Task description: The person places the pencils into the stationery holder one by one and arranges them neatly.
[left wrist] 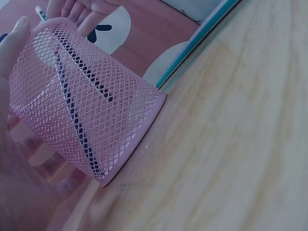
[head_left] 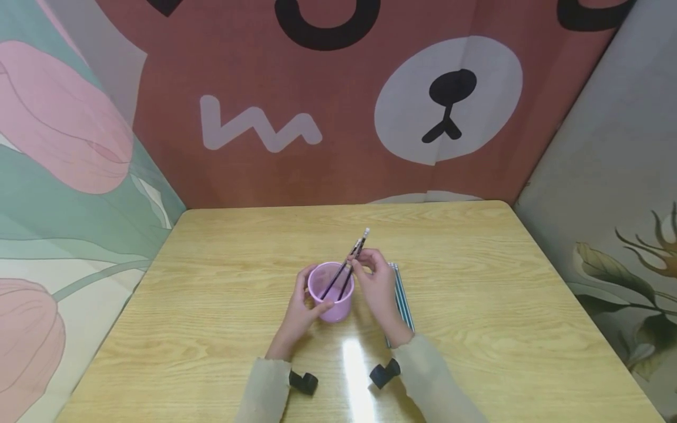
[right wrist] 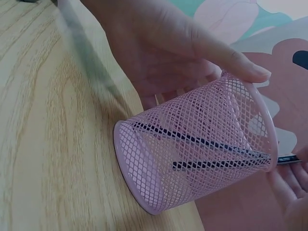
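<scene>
A pink mesh pen holder (head_left: 334, 312) stands on the table in front of me. My left hand (head_left: 297, 314) grips it from the left, thumb at the near rim and fingers round the far side. Two dark pencils with white eraser ends slant inside it. One pencil (left wrist: 77, 120) reaches down to the bottom of the holder. The other pencil (right wrist: 202, 164) has its lower end above the bottom. Over the rim's right side, my right hand (head_left: 379, 285) pinches this raised pencil near its upper part, between thumb and fingers.
Several teal striped pencils (head_left: 404, 299) lie side by side on the wooden table (head_left: 211, 282), just right of the holder and partly under my right forearm. A reddish cloth with a bear's face (head_left: 264, 176) hangs behind the table's far edge.
</scene>
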Demonstrator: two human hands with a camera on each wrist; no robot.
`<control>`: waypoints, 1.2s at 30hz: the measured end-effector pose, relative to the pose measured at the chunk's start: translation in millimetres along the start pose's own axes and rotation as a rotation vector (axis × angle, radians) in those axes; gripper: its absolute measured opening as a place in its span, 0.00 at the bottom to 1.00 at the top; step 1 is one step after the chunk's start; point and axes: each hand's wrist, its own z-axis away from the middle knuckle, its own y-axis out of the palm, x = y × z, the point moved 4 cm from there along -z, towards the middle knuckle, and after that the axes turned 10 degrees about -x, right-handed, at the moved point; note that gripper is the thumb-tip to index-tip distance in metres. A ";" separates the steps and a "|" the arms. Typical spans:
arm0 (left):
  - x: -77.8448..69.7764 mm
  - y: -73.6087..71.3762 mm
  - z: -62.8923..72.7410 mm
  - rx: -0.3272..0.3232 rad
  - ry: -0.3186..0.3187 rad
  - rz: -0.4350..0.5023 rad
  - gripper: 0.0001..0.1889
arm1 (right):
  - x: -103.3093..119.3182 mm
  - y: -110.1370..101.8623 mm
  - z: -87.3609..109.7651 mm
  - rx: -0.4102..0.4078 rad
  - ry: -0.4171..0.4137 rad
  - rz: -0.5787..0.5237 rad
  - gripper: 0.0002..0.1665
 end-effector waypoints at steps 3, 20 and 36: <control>-0.2 -0.1 -0.3 0.002 0.011 0.000 0.44 | -7.6 3.2 -1.8 0.020 -0.005 0.051 0.11; 1.9 -0.3 -0.9 0.001 0.027 -0.005 0.44 | -7.4 5.2 -3.1 0.058 -0.020 0.140 0.12; 2.1 -0.2 -0.8 0.003 -0.015 0.004 0.42 | -11.7 -0.9 -3.7 0.068 -0.005 0.172 0.14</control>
